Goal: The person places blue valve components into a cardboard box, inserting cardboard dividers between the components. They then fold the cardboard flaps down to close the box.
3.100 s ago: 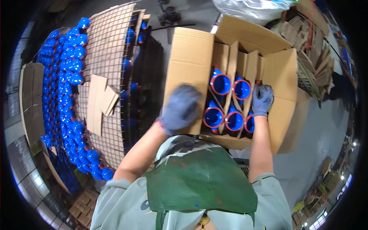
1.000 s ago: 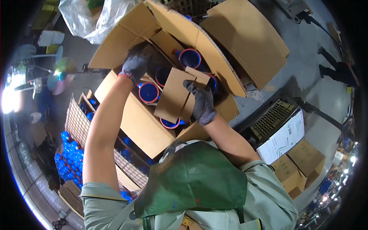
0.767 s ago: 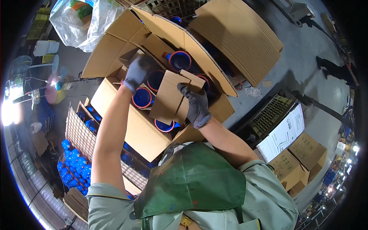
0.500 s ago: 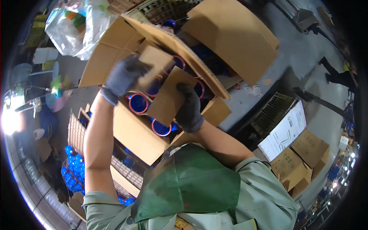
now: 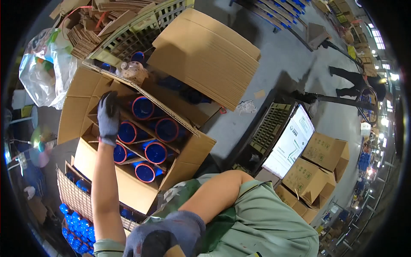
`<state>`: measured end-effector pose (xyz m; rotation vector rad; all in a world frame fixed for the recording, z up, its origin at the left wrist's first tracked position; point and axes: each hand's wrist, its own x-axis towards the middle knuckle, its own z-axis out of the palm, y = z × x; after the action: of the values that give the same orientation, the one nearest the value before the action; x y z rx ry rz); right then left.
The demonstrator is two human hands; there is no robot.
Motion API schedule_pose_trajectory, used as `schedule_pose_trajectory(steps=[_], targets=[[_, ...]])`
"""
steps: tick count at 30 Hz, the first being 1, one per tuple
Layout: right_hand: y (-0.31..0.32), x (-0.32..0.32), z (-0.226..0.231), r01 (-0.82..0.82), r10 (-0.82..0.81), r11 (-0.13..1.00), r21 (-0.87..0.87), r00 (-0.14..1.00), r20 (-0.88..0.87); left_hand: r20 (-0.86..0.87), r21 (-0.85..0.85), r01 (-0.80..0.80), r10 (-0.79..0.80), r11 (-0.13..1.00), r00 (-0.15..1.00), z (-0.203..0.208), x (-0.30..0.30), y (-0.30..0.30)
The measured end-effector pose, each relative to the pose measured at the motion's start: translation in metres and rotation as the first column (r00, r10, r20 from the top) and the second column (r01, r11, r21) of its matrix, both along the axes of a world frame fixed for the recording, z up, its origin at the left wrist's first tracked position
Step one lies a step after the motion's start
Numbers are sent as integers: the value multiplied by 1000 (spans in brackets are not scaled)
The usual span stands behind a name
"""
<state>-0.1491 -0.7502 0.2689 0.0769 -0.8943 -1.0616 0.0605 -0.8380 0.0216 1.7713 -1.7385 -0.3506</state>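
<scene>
A brown carton (image 5: 115,182) with raised flaps holds several blue round containers (image 5: 155,153) with red rims, set between cardboard dividers (image 5: 138,150). My left hand (image 5: 108,118), in a grey glove with dark fingertips, reaches into the carton's left side. Its fingers are stretched beside a piece of cardboard (image 5: 123,88), and I make out nothing gripped in them. Close to my body, at the lower edge, my gloved right hand (image 5: 165,235) is closed on a small cardboard piece (image 5: 174,252), mostly cut off by the picture's edge.
Beyond the carton stands a plastic crate (image 5: 141,32) with folded cardboard and a large flap (image 5: 205,55). A clear plastic bag (image 5: 47,70) lies far left. Blue balls (image 5: 79,231) sit lower left. Opened cartons (image 5: 310,180) and another crate (image 5: 269,128) are on the right. A person (image 5: 353,83) stands farther off.
My right hand has drawn back from the carton to my body with a cardboard piece. My left hand has moved to the carton's left side. More containers are uncovered, and the view has shifted.
</scene>
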Motion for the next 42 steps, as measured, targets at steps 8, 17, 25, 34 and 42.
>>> schedule_pose_trajectory(steps=[8, 17, 25, 34, 42], targets=[[-30, 2, -82, -646, 448, 730, -225, 700, -556, -658, 169, -473, 456, 865, 599, 57, -9, 213], [50, 107, -158, -664, -266, 713, -224, 39, -963, -773, 272, -728, 594, 629, 224, 90, -32, 351], [77, 139, -262, -669, -904, -335, -663, 29, 427, -523, 500, -847, 715, -183, -464, -25, 35, 669], [85, 152, -257, -712, -823, -437, -549, 70, 564, -847, 500, -866, 201, -13, -492, -102, 213, 834], [91, 148, -259, -755, -810, -411, -511, 45, 585, -918, 390, -900, 6, 193, -396, -8, 118, 713]])
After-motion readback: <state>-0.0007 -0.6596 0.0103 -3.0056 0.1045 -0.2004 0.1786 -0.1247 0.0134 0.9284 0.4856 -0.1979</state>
